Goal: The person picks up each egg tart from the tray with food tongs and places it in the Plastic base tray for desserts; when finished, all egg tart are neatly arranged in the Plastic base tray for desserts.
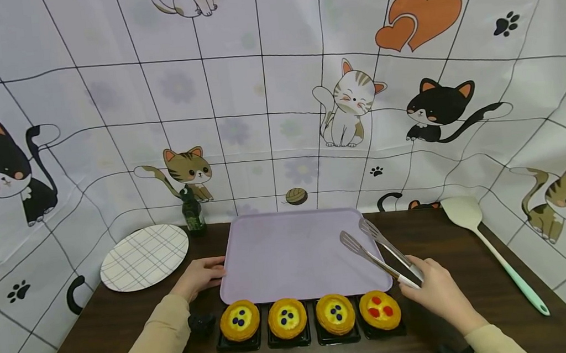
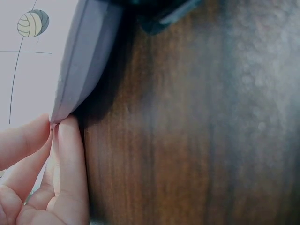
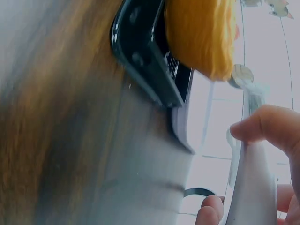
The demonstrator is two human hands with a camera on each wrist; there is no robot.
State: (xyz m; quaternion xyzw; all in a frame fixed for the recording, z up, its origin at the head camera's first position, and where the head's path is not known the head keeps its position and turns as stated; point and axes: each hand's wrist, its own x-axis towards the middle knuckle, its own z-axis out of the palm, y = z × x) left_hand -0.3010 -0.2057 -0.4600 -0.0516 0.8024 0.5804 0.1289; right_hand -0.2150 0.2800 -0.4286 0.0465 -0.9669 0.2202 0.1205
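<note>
My left hand [image 1: 202, 277] pinches the left edge of a lilac tray [image 1: 289, 253], thumb on one side and fingers on the other in the left wrist view. A pair of metal tongs [image 1: 380, 255] is gripped in my right hand [image 1: 436, 289], its slotted tips spread apart over the tray's right part. Along the tray's front edge stand egg tarts in black square holders. Three carry dark blue dots, such as the leftmost tart [image 1: 240, 320]; the rightmost tart [image 1: 380, 310] has red pieces. That tart's side and its black holder [image 3: 145, 56] show close up in the right wrist view.
A white checked plate [image 1: 145, 258] sits at the left, beside a small dark green bottle [image 1: 193, 214]. On the right lies a spatula [image 1: 499, 256] with a green handle. A cat-printed sheet [image 1: 266, 89] rises behind the dark wooden table [image 1: 475, 272].
</note>
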